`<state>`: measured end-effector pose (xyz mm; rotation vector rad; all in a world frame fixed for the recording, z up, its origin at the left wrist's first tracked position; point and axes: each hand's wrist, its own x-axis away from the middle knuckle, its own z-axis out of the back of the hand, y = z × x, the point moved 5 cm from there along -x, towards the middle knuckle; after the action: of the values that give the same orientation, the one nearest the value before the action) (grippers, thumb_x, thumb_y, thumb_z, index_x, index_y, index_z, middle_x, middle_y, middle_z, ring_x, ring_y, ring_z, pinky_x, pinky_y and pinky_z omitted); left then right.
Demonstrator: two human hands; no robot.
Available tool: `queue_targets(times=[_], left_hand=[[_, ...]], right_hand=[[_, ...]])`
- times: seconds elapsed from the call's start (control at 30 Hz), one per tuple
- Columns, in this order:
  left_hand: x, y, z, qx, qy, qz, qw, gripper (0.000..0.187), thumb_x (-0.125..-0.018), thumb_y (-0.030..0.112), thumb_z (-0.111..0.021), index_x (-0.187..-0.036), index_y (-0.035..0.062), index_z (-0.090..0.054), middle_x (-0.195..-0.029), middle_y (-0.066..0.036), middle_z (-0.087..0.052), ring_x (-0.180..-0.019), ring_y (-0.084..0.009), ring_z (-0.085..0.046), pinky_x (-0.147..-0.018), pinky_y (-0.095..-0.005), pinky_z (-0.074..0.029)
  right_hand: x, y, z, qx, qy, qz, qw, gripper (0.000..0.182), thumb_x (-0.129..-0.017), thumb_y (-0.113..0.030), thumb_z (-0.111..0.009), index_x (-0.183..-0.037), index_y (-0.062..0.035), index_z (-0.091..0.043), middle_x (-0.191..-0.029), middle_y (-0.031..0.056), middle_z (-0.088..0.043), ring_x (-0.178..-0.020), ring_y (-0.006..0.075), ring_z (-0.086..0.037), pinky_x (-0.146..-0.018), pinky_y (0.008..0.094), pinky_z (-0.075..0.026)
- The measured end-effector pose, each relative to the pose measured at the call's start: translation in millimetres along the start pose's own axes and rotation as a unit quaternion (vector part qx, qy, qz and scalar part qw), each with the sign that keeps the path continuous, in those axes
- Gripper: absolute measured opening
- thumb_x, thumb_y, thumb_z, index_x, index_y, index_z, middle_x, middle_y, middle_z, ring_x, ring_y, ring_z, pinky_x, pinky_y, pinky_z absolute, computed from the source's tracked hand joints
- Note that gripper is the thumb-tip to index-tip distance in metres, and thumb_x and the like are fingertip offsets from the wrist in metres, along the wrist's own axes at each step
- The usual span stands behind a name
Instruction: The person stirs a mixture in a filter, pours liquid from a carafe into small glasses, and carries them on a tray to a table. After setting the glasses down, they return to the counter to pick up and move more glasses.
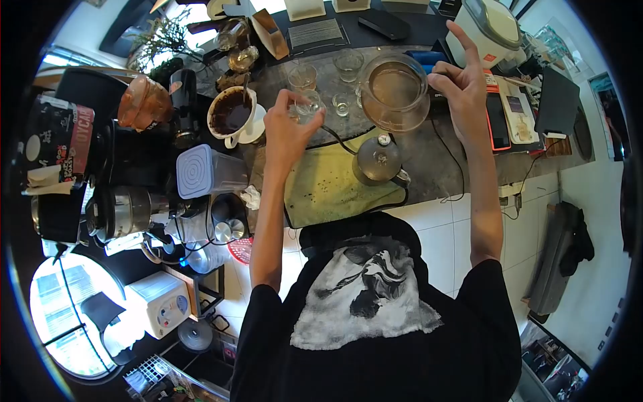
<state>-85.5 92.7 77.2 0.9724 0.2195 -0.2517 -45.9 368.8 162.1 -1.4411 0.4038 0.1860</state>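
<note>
The left hand is over the far half of the grey stone worktop, thumb and index finger apparently pinching a small clear glass cup from either side. The right hand is at the right side of a round clear glass carafe that looks to hold brown liquid. Its index finger points up and away while the thumb and the other fingers bend in toward the carafe; whether they close on a handle, I cannot tell.

Beyond the cup, nearer the worktop's far edge, stand two clear glass tumblers, and a tiny clear shot glass sits between cup and carafe. A grey metal gooseneck kettle rests on an olive-green cloth by the near edge. A white dripper with dark wet grounds stands toward the left edge.

The step in hand seems to be positioning the cup while minding the carafe. Any move calls for a light pinch, clearance from the neighbouring glassware, and the carafe kept upright.
</note>
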Motion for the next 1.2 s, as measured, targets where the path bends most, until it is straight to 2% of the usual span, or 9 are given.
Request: queue_targets(times=[0.17, 0.23, 0.67, 0.77, 0.83, 0.93, 1.07, 1.13, 1.2], left_hand=[[38, 36, 26, -0.008, 0.049, -0.072, 0.996, 0.039, -0.072, 0.02, -0.084, -0.101, 0.0016, -0.066, -0.088, -0.007, -0.069, -0.083, -0.0191, -0.062, -0.079, -0.0327, -0.05], [49, 42, 29, 0.012, 0.015, -0.046, 0.999, 0.045, -0.069, 0.021, -0.087, -0.104, 0.0014, -0.068, -0.09, -0.007, -0.07, -0.083, -0.0174, -0.063, -0.08, -0.0315, -0.05], [77, 53, 40, 0.035, 0.019, -0.046, 0.998, 0.049, -0.066, 0.022, -0.09, -0.104, 0.0001, -0.069, -0.091, -0.009, -0.07, -0.081, -0.019, -0.063, -0.079, -0.0328, -0.051], [77, 54, 37, 0.036, 0.009, -0.05, 0.998, 0.049, -0.066, 0.023, -0.09, -0.104, -0.0002, -0.069, -0.09, -0.009, -0.07, -0.081, -0.0193, -0.062, -0.078, -0.0327, -0.051], [78, 55, 36, 0.041, 0.004, -0.058, 0.997, 0.049, -0.066, 0.023, -0.09, -0.103, -0.0005, -0.068, -0.089, -0.009, -0.069, -0.08, -0.0196, -0.062, -0.078, -0.0326, -0.051], [78, 58, 35, 0.047, 0.002, -0.055, 0.997, 0.05, -0.066, 0.023, -0.09, -0.103, -0.0007, -0.068, -0.088, -0.009, -0.068, -0.08, -0.0195, -0.062, -0.078, -0.0325, -0.051], [78, 56, 33, 0.055, 0.005, -0.06, 0.997, 0.051, -0.066, 0.024, -0.09, -0.104, -0.0008, -0.068, -0.087, -0.009, -0.068, -0.08, -0.0196, -0.062, -0.078, -0.0324, -0.05], [76, 56, 33, 0.053, -0.002, -0.055, 0.997, 0.051, -0.066, 0.024, -0.09, -0.103, -0.0009, -0.068, -0.087, -0.009, -0.067, -0.08, -0.0195, -0.062, -0.077, -0.0323, -0.05], [75, 56, 33, 0.051, -0.002, -0.056, 0.997, 0.051, -0.066, 0.024, -0.09, -0.103, -0.001, -0.068, -0.087, -0.009, -0.067, -0.08, -0.0194, -0.062, -0.077, -0.0323, -0.05]], right_hand=[[-13, -34, -30, 0.063, -0.087, 0.041, 0.993, 0.083, -0.08, 0.005, -0.062, -0.154, -0.0171, -0.031, -0.074, 0.0006, -0.058, -0.06, 0.0066, -0.045, -0.058, 0.022, -0.037], [-12, -64, -52, 0.053, -0.176, -0.03, 0.983, 0.084, -0.081, -0.008, -0.064, -0.153, -0.0041, -0.021, -0.154, 0.0191, -0.032, -0.084, 0.019, -0.061, -0.085, 0.0323, -0.05], [-13, -117, -113, 0.265, -0.395, 0.125, 0.871, 0.094, -0.077, -0.005, -0.065, -0.156, -0.009, -0.014, -0.158, 0.0222, -0.026, -0.079, 0.0245, -0.063, -0.067, 0.0338, -0.053], [-13, -107, -117, 0.32, -0.48, -0.057, 0.815, 0.092, -0.08, -0.004, -0.064, -0.156, -0.0078, -0.012, -0.156, 0.0264, -0.028, -0.069, 0.0248, -0.059, -0.067, 0.0338, -0.051], [-6, -114, -123, 0.33, -0.431, 0.139, 0.828, 0.089, -0.083, -0.004, -0.062, -0.156, -0.0077, -0.011, -0.128, 0.0275, -0.057, -0.059, 0.0226, -0.05, -0.067, 0.0318, -0.046], [-9, -106, -125, 0.437, -0.525, -0.054, 0.729, 0.088, -0.084, -0.004, -0.06, -0.157, -0.0089, -0.01, -0.084, 0.0182, -0.063, -0.057, 0.0194, -0.043, -0.066, 0.0314, -0.041], [-3, -91, -126, 0.433, -0.51, -0.002, 0.744, 0.087, -0.085, -0.004, -0.06, -0.157, -0.0086, -0.012, -0.06, 0.0033, -0.049, -0.058, 0.016, -0.04, -0.062, 0.0316, -0.039], [0, -103, -128, 0.332, -0.363, 0.246, 0.835, 0.088, -0.078, 0.006, -0.065, -0.154, -0.0205, -0.03, -0.088, 0.0049, -0.068, -0.052, 0.0117, -0.044, -0.052, 0.0269, -0.039], [0, -101, -127, 0.327, -0.369, 0.247, 0.834, 0.09, -0.077, 0.006, -0.066, -0.154, -0.0218, -0.029, -0.094, 0.0062, -0.069, -0.05, 0.0141, -0.042, -0.05, 0.0288, -0.04]])
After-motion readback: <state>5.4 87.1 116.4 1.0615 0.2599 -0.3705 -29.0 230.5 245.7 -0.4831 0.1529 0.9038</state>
